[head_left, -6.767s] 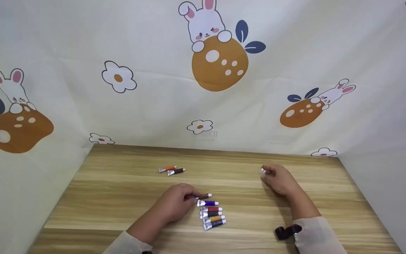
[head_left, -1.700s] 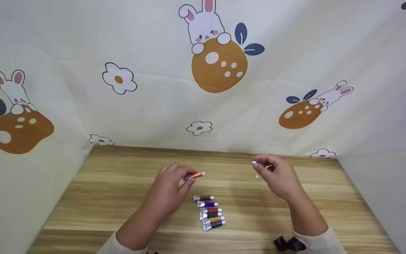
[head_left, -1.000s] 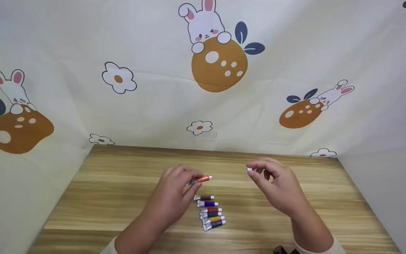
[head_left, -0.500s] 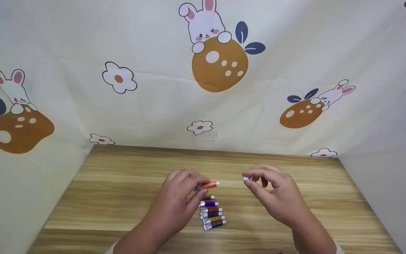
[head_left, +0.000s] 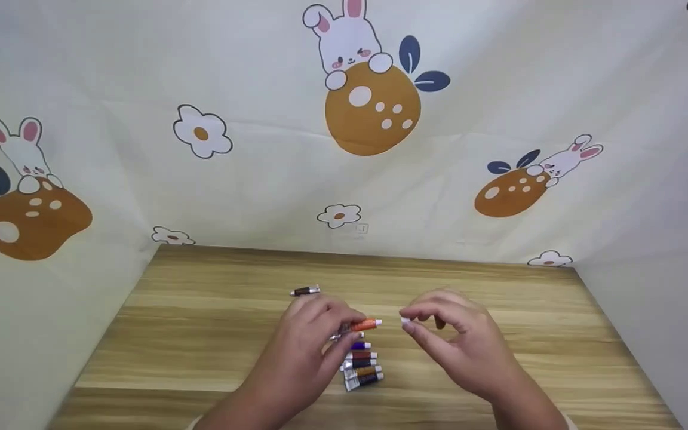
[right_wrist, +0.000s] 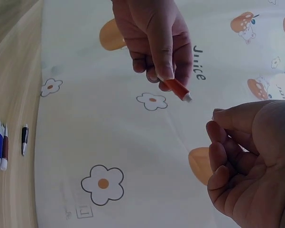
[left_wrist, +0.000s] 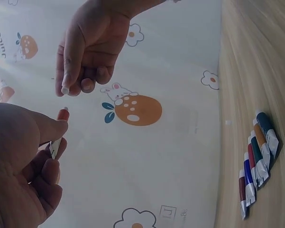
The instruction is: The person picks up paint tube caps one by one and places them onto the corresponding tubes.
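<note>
My left hand (head_left: 344,325) pinches a small orange paint tube (head_left: 365,325) above the wooden table (head_left: 200,334), its open nozzle pointing right. My right hand (head_left: 409,319) pinches a tiny white cap (head_left: 406,321) between thumb and forefinger, a short gap from the nozzle. The left wrist view shows the cap (left_wrist: 65,90) just above the orange tube (left_wrist: 62,114). In the right wrist view the tube (right_wrist: 176,89) points toward my curled right fingers (right_wrist: 227,156); the cap is hidden there.
A row of several paint tubes (head_left: 361,364) lies side by side on the table below my hands. A single dark brown tube (head_left: 305,291) lies farther back. Cartoon rabbit cloth (head_left: 374,107) walls in the table at the back and on both sides.
Both hands have come down and nearer to me, closing the gap between cap and nozzle. Earlier, the left hand lifted the orange tube from beside the brown one.
</note>
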Motion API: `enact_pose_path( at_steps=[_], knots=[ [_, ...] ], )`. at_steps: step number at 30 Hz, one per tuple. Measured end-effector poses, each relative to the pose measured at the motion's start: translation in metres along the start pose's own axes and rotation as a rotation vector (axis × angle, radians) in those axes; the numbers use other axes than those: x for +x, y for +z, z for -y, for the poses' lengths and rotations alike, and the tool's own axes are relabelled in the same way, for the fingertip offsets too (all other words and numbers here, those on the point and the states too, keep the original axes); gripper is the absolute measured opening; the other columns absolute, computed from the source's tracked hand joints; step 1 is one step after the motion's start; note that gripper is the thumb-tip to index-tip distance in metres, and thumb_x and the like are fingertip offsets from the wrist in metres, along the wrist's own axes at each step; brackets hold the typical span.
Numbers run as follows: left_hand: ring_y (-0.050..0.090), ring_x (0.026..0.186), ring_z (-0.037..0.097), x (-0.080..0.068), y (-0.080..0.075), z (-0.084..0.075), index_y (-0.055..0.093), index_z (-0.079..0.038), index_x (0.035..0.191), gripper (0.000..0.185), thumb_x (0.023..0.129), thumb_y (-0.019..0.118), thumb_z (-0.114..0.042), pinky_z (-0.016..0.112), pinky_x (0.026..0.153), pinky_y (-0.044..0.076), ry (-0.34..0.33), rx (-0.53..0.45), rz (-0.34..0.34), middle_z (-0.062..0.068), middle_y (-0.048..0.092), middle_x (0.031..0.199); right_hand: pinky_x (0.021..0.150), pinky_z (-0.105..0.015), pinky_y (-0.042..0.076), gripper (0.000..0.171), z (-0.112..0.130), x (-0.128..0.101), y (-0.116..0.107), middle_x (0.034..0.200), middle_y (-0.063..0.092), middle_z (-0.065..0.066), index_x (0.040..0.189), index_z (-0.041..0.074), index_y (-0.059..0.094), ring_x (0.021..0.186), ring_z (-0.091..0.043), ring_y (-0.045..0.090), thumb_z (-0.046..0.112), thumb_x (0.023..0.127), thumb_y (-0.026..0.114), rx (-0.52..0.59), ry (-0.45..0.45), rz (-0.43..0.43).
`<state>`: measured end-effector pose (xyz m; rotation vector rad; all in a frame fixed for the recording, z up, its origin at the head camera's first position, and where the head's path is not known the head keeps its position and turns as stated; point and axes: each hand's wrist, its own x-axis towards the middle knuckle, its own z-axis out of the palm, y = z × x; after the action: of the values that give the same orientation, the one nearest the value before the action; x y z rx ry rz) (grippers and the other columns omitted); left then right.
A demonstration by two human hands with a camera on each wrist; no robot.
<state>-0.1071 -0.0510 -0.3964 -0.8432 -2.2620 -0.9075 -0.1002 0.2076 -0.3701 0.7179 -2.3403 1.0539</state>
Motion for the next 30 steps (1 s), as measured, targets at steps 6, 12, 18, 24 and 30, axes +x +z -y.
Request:
enact_pose_path(
  at_steps=[6, 12, 18, 24, 30],
  knots=[
    [0.061, 0.111, 0.007, -0.001, 0.000, -0.002, 0.075, -0.029, 0.112, 0.018, 0.096, 0.082, -0.024, 0.034, 0.101, 0.051, 0.035, -0.007, 0.007, -0.018, 0.068, 0.108, 0.071, -0.023, 0.053, 0.025, 0.002, -0.002, 0.005, 0.103, 0.076, 0.018, 0.105, 0.033, 0.081, 0.085, -0.003, 0.063, 0.013, 0.091, 0.086, 0.036, -0.017, 0.033],
    [0.059, 0.105, 0.005, -0.002, 0.000, -0.005, 0.075, -0.029, 0.114, 0.018, 0.097, 0.081, -0.025, 0.030, 0.095, 0.050, 0.039, -0.017, 0.012, -0.019, 0.068, 0.108, 0.070, -0.022, 0.052, 0.023, 0.002, -0.003, 0.010, 0.102, 0.077, 0.016, 0.105, 0.030, 0.081, 0.083, -0.003, 0.063, 0.013, 0.090, 0.086, 0.046, -0.049, 0.039],
    [0.059, 0.105, 0.004, -0.003, 0.000, -0.008, 0.074, -0.029, 0.113, 0.017, 0.097, 0.081, -0.027, 0.030, 0.093, 0.050, 0.030, -0.044, 0.039, -0.020, 0.068, 0.110, 0.070, -0.021, 0.052, 0.023, 0.001, -0.003, 0.013, 0.102, 0.077, 0.014, 0.104, 0.031, 0.081, 0.084, -0.008, 0.065, 0.013, 0.091, 0.086, 0.055, -0.078, 0.048],
    [0.060, 0.104, 0.006, -0.004, 0.000, -0.007, 0.074, -0.028, 0.111, 0.018, 0.095, 0.082, -0.026, 0.030, 0.093, 0.050, 0.042, -0.049, 0.025, -0.019, 0.068, 0.110, 0.069, -0.021, 0.051, 0.017, 0.002, -0.003, 0.014, 0.099, 0.077, 0.016, 0.103, 0.031, 0.081, 0.084, -0.007, 0.065, 0.018, 0.093, 0.084, 0.046, -0.048, 0.067],
    [0.060, 0.104, 0.007, -0.004, 0.001, -0.008, 0.075, -0.028, 0.109, 0.021, 0.092, 0.086, -0.024, 0.030, 0.092, 0.051, 0.048, -0.036, 0.017, -0.018, 0.068, 0.108, 0.067, -0.021, 0.051, 0.011, 0.001, -0.003, 0.014, 0.095, 0.075, 0.020, 0.098, 0.033, 0.081, 0.079, -0.003, 0.061, 0.022, 0.096, 0.082, 0.015, -0.012, 0.092]
  ],
)
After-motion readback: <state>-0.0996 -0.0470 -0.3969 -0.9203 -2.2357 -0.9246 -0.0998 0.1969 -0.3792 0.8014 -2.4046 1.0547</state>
